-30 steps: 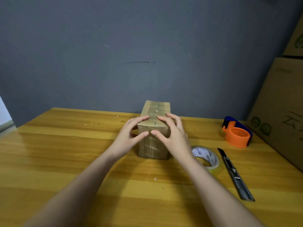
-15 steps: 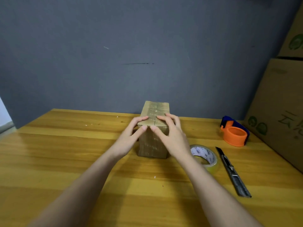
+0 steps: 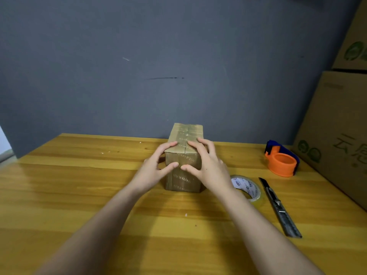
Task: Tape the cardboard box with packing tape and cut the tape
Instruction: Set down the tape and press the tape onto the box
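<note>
A small brown cardboard box (image 3: 184, 139) stands on the wooden table (image 3: 79, 185), its long side pointing away from me, old tape on its top and front. My left hand (image 3: 153, 171) and my right hand (image 3: 206, 167) both press on its near end, fingers on the top flaps at the centre seam, thumbs on the front face. A roll of clear packing tape (image 3: 248, 187) lies flat just right of my right wrist. A grey utility knife (image 3: 278, 205) lies right of the roll, blade pointing away.
An orange and blue tape dispenser (image 3: 282, 159) sits at the back right. Large cardboard cartons (image 3: 337, 135) are stacked at the table's right edge. A grey wall (image 3: 158, 66) rises directly behind the table.
My thumbs have slid a little lower on the box's front face. The fingers stay on the top flaps, and the box has not moved.
</note>
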The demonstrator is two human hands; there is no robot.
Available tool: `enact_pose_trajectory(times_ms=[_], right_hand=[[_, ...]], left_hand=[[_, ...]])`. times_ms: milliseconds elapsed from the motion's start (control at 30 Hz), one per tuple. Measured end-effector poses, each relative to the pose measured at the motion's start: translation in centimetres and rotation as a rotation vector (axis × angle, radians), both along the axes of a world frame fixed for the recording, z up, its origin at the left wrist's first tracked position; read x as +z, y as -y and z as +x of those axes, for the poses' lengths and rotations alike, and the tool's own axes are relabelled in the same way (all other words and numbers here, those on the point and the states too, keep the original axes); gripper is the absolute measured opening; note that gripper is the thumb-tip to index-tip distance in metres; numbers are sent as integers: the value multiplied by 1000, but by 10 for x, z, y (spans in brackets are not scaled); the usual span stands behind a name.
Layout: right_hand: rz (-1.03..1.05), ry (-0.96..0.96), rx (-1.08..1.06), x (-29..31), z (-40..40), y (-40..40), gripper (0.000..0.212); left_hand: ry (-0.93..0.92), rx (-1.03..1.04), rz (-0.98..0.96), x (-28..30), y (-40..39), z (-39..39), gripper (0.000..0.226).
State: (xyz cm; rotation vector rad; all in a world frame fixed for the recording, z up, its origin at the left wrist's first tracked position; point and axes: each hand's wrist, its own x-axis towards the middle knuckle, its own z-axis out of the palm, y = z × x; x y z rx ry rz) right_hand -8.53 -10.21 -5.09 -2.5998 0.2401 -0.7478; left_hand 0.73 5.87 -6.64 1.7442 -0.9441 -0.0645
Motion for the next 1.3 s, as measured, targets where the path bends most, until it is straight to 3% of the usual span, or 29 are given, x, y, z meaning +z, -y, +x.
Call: enact_pose_trajectory(times_ms=[100,167,267,333,433,600,833,967,1100,1200,1300], right_hand=[[-38,-98,28,4,0,5,82],[6,-101,54,5,-1,8,79],[237,27,67,1,-2,1,51],[267,101,18,-2,1,-7,42],[239,158,-32,-6,5,-12,38],[229,148,5,-8,5,-8,39],[93,39,43,-1,-1,2,50],[-61,-83,50,6,-5,8,66],[-90,-173,66,9,-4,11,84],[69,-101,97,4,-4,8,71],[216,73,12,-2,0,-6,49]], left_hand=[[8,-38,57,1,-2,1,71],[8,-52,69,3,-2,-1,74],[-82,5,-21,5,3,-11,44],[-59,164,3,7,10,-18,31],[38,341,67,6,19,-25,31],[108,370,73,1,20,-20,32],[132,291,111,-2,13,-12,45],[141,223,170,1,7,-8,65],[133,145,208,0,4,-3,84],[-45,-11,26,-1,2,-4,61],[-80,74,-32,1,5,-12,30]])
